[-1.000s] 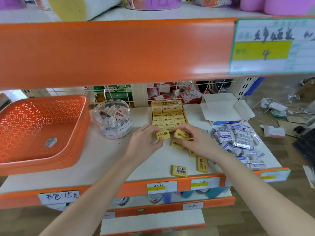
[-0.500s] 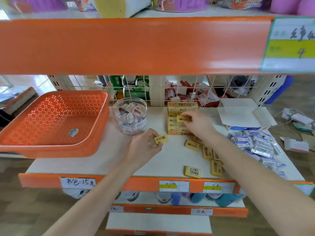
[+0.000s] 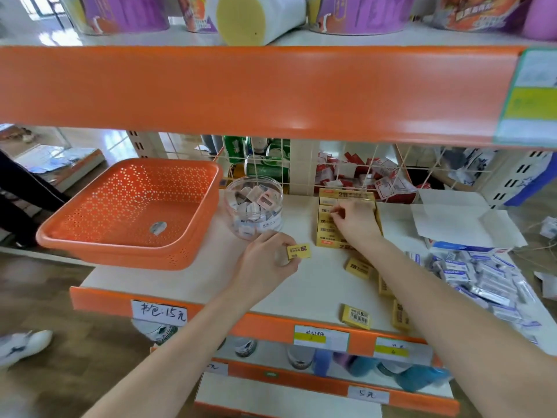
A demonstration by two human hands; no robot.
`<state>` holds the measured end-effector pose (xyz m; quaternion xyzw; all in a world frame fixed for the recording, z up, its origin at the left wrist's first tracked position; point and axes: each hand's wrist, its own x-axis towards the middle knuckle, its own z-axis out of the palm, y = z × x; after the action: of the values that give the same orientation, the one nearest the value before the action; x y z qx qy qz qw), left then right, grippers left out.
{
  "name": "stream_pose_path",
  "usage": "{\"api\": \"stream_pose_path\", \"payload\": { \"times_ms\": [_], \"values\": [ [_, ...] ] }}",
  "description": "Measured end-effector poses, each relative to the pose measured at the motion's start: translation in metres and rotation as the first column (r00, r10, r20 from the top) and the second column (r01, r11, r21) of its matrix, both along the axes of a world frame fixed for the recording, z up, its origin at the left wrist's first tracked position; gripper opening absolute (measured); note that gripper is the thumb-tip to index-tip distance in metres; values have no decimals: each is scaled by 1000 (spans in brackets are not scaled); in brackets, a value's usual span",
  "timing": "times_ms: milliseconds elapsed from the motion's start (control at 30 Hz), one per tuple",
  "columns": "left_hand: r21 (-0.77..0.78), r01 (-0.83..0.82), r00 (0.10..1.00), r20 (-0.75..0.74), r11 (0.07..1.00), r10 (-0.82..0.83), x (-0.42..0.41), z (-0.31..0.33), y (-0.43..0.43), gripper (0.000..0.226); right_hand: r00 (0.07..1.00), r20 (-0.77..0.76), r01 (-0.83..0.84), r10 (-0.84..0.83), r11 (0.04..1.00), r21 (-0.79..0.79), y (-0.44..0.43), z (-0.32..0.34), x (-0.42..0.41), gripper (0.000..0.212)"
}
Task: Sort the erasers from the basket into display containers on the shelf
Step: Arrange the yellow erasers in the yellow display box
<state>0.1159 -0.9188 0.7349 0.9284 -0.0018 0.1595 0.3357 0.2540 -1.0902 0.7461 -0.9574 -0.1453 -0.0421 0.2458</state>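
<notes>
- Two hands at work on the shelf (image 3: pixel 180 282). The left hand (image 3: pixel 265 263) has its fingers curled and pinches one yellow eraser (image 3: pixel 298 251) by its end. The eraser juts out to the right of the fingertips, short of the box.
- The right hand (image 3: pixel 357 224) lies over the yellow display box (image 3: pixel 346 195), with its fingers (image 3: pixel 337 214) bent down into the rows. Too blurred to tell whether an eraser is between them.
- Change: 1.0 s ago each hand held a yellow eraser, side by side in front of the box. At 0.5 s ago the right had carried its piece to the box, and now it sits lower among the rows. The left has stayed back with its piece.
- Judgement: one eraser is being seated in the box and the left's piece looks next in line. Sorting of the yellow type is partly done.
- Remaining stock: loose yellow erasers (image 3: pixel 357 268) lie nearer the person than the right fingers, beside and under that forearm.
- The orange basket (image 3: pixel 90 245) is well left of the left fingers. One small grey thing lies on its floor, not identifiable.
- The clear round tub (image 3: pixel 254 206) of pale erasers stands just beyond the left fingers.
- Writing: "2B" on the held eraser, the box front and the rows. A barcode shows on one loose piece.
- A handwritten tag (image 3: pixel 159 312) reads "书包 15元". A lower tag (image 3: pixel 367 395) reads "5元". Other tags are unreadable.
</notes>
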Motion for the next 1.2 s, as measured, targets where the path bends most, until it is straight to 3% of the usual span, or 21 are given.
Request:
{"api": "stream_pose_path", "payload": {
  "times_ms": [100, 200, 300, 367, 433, 500, 567, 633, 767, 933, 1100, 1200],
  "values": [
    [-2, -13, 1000, -9, 1000, 13, 3, 0, -2, 17, 998, 41, -50, 51, 999, -19, -7, 5, -8, 22],
    [4, -10, 1000, 10, 1000, 10, 8, 2, -5, 19, 993, 95, -83, 74, 992, 90, -13, 11, -24, 19],
    [-24, 44, 999, 12, 999, -43, 13, 4, -10, 23, 970, -69, -213, 235, 949, 234, -18, 22, -46, 17],
    [-107, 76, 997, 6, 991, -76, 16, 7, -15, 24, 933, -148, -294, 329, 931, 217, -18, 26, -58, 19],
    [-213, 70, 997, -21, 975, -76, 17, 10, -22, 26, 931, -124, -322, 344, 931, 170, -20, 26, -64, 21],
    [-428, 16, 992, -103, 904, -67, 19, 12, -28, 33, 942, -112, -288, 317, 933, 217, -24, 25, -65, 21],
    [-687, -21, 980, -160, 726, -123, 19, 15, -35, 38, 948, -142, -237, 286, 928, 288, -29, 25, -67, 20],
    [-785, -39, 975, -165, 618, -147, 20, 17, -39, 33, 946, -176, -205, 272, 923, 325, -34, 25, -70, 15],
    [-789, -20, 971, -162, 614, -177, 21, 22, -48, 26, 950, -160, -213, 267, 933, 290, -41, 23, -75, 14],
    [-803, 35, 958, -143, 595, -249, 20, 21, -54, 23, 943, -106, -259, 317, 893, 368, -44, 24, -80, 53],
    [-791, 8, 970, -142, 612, -196, 22, 15, -55, 21, 955, -72, -253, 289, 915, 314, -44, 23, -81, 33],
    [-708, 9, 975, -150, 707, -162, 25, 11, -52, 22, 976, -52, -185, 209, 938, 292, -44, 22, -76, 25]
  ]
}}
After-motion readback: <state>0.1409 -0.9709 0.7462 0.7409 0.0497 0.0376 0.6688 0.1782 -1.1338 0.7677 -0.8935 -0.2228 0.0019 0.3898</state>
